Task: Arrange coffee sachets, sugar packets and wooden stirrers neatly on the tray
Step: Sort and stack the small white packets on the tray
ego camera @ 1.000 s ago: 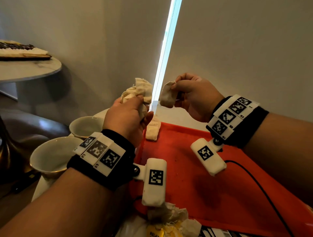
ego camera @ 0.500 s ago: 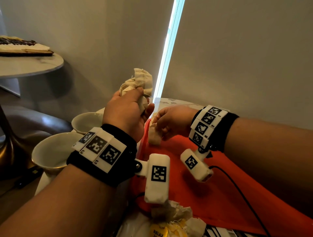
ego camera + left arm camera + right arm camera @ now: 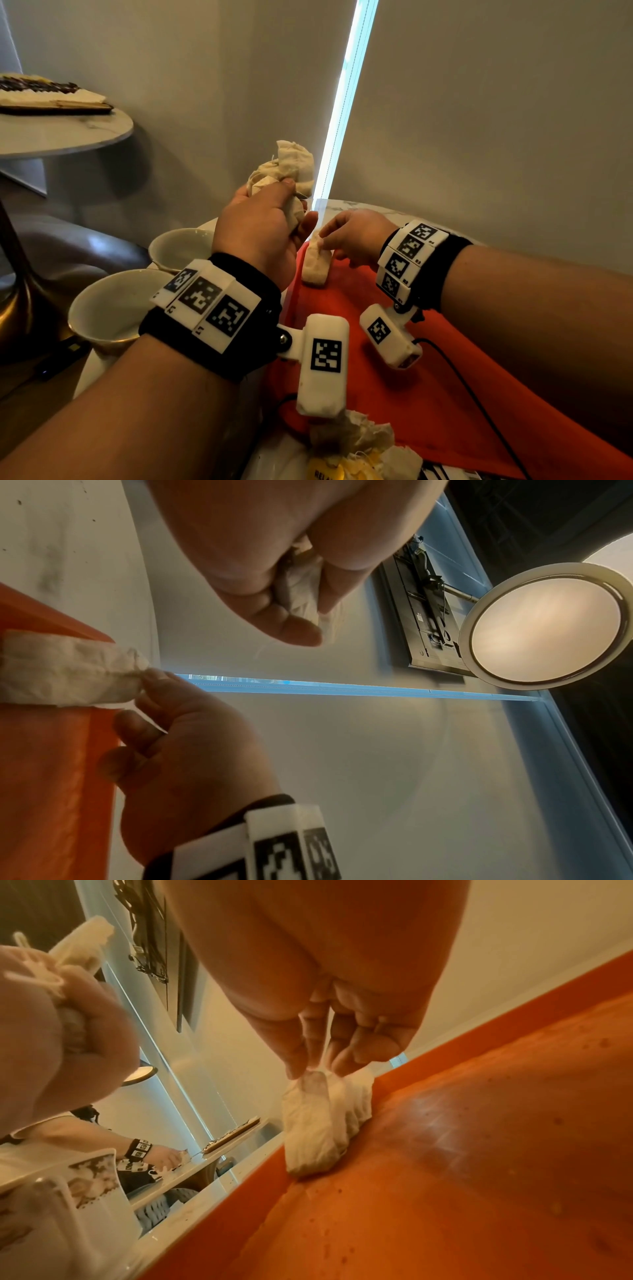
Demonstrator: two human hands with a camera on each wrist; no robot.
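Observation:
An orange tray [image 3: 404, 363] lies on a pale marble table. At its far left corner stands a short row of cream paper sachets [image 3: 315, 264]. My right hand [image 3: 337, 233] pinches the top end of the nearest sachet [image 3: 308, 1123] between thumb and fingertips, its lower end resting on the tray [image 3: 479, 1150]. My left hand [image 3: 263, 222] is raised just left of it, gripping a bunch of several more sachets [image 3: 286, 168] in its fist; the same bunch [image 3: 301, 593] shows crumpled in the left wrist view.
Two white cups [image 3: 109, 308] [image 3: 180, 245] stand left of the tray. More loose sachets and a yellow-tagged packet [image 3: 352, 448] lie at the near edge. A round side table [image 3: 68, 133] with a dish stands at far left. A black cable [image 3: 479, 404] crosses the tray.
My right hand came down from mid-air with one sachet to the row at the tray's far corner. The left hand stayed raised with its bunch.

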